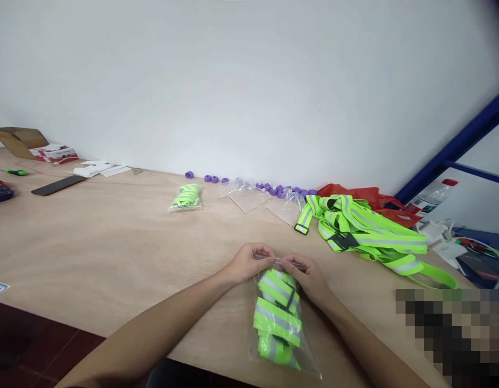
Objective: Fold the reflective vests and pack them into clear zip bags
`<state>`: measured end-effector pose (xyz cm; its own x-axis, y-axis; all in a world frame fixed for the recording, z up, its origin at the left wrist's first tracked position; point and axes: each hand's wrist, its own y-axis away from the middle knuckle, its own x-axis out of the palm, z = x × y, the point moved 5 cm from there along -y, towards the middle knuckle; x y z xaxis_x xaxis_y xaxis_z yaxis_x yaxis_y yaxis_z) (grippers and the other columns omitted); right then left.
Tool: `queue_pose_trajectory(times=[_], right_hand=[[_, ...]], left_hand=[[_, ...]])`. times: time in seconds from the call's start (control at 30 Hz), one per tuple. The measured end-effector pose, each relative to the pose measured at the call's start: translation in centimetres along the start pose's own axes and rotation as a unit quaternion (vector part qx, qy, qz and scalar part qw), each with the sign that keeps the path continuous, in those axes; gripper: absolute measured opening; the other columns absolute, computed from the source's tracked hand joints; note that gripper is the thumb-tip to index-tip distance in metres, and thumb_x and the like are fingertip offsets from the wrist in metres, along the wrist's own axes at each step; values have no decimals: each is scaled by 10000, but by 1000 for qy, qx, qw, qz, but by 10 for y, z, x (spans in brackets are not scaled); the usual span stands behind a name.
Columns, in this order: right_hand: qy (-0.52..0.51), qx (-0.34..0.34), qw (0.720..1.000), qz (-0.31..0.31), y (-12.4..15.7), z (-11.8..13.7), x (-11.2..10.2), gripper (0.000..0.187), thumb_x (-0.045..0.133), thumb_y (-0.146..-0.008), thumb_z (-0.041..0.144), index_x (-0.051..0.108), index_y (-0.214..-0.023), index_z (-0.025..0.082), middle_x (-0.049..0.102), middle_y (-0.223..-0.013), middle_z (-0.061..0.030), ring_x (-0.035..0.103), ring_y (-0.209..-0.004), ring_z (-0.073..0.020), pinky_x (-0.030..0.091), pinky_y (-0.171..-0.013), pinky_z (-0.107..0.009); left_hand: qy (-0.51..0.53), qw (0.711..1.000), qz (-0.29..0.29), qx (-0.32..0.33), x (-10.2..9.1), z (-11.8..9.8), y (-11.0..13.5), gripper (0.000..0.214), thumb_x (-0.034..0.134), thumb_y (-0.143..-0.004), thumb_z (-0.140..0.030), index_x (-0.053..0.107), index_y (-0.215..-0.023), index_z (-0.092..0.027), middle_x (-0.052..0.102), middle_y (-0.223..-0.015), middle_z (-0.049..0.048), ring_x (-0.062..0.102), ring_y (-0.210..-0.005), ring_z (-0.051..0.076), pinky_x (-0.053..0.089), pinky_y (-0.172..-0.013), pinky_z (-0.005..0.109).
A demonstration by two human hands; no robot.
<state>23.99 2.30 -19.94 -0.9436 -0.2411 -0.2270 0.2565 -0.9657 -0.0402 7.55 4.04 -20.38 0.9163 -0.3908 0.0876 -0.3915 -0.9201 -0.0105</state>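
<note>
A clear plastic bag point(279, 323) stuffed with folded neon-green reflective straps lies on the wooden table near its front edge. My left hand point(249, 262) and my right hand point(306, 275) both pinch the bag's top edge, fingers closed, close together at the zip strip. The bag's far end points away from me.
A pile of loose neon-green reflective straps point(366, 231) lies to the right, with a red plastic bag point(366, 196) behind it. A second filled bag point(186, 197), empty clear bags point(249, 196) and several purple caps point(274, 188) line the wall. A black bar point(57, 185) and boxes sit far left.
</note>
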Motion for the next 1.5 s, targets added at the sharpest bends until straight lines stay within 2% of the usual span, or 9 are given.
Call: queue_pose_trajectory(times=[0.27, 0.5, 0.63, 0.77, 0.93, 1.03, 1.3, 1.37, 1.5], right_hand=[[7, -10, 1000, 4, 0, 0, 0, 441, 647, -813, 626, 660, -811, 185, 637, -726, -11, 570, -680, -173, 443, -622, -268], [19, -18, 1000, -7, 1, 6, 0, 470, 636, -802, 664, 616, -762, 196, 577, -660, 17, 516, -613, -150, 404, -566, -249], [37, -27, 999, -19, 1, 6, -1, 447, 629, -810, 639, 627, -749, 196, 593, -666, 9, 533, -621, -158, 428, -574, -256], [65, -49, 996, -36, 2, 7, -2, 376, 651, -822, 567, 658, -770, 194, 624, -675, 1, 561, -620, -163, 443, -567, -257], [101, -71, 992, -41, 4, 10, -2, 300, 661, -833, 502, 701, -806, 206, 674, -701, -18, 606, -638, -187, 483, -595, -280], [111, -107, 987, -48, 5, 14, -3, 257, 664, -849, 462, 722, -808, 216, 695, -735, -33, 632, -682, -200, 504, -627, -288], [133, -202, 970, -37, 6, 24, -1, 164, 657, -895, 341, 771, -834, 239, 719, -810, -53, 672, -752, -198, 530, -673, -284], [137, -221, 965, -27, 7, 25, 1, 158, 646, -904, 314, 771, -846, 236, 720, -832, -53, 679, -765, -189, 535, -675, -273], [152, -240, 959, -6, 10, 28, 5, 149, 607, -910, 226, 751, -867, 230, 719, -848, -48, 682, -776, -173, 537, -689, -254]], left_hand=[[-16, 1000, -13, -4, -1, -5, 3, 346, 792, -715, -447, 665, -712, -125, 609, -618, 9, 510, -560, 111, 372, -544, 223], [-26, 1000, 2, -1, 1, -8, 5, 441, 748, -733, -558, 664, -655, -132, 580, -569, 7, 475, -533, 117, 343, -532, 243], [-31, 999, 15, 7, 2, -9, 4, 524, 676, -776, -628, 621, -593, -140, 536, -546, -5, 429, -530, 111, 314, -527, 244], [-33, 999, 25, 1, 0, -7, 1, 496, 716, -754, -593, 636, -596, -129, 542, -557, -5, 429, -539, 108, 304, -531, 241], [-22, 999, 35, -25, -2, -2, -2, 406, 791, -691, -509, 705, -709, -113, 638, -638, 22, 518, -580, 124, 378, -581, 242], [-15, 999, 35, -37, -4, -1, -3, 373, 802, -674, -472, 712, -718, -113, 660, -657, 27, 538, -595, 125, 389, -594, 241], [-2, 995, 47, -86, -10, -3, -1, 278, 775, -670, -388, 720, -673, -115, 650, -628, 9, 529, -580, 110, 394, -574, 227], [6, 991, 66, -112, -11, -4, 1, 270, 774, -653, -380, 730, -680, -114, 639, -608, 7, 524, -550, 109, 394, -539, 225], [9, 981, 114, -157, -13, -8, 5, 246, 771, -654, -354, 753, -679, -110, 537, -484, -32, 402, -427, 65, 306, -431, 204]])
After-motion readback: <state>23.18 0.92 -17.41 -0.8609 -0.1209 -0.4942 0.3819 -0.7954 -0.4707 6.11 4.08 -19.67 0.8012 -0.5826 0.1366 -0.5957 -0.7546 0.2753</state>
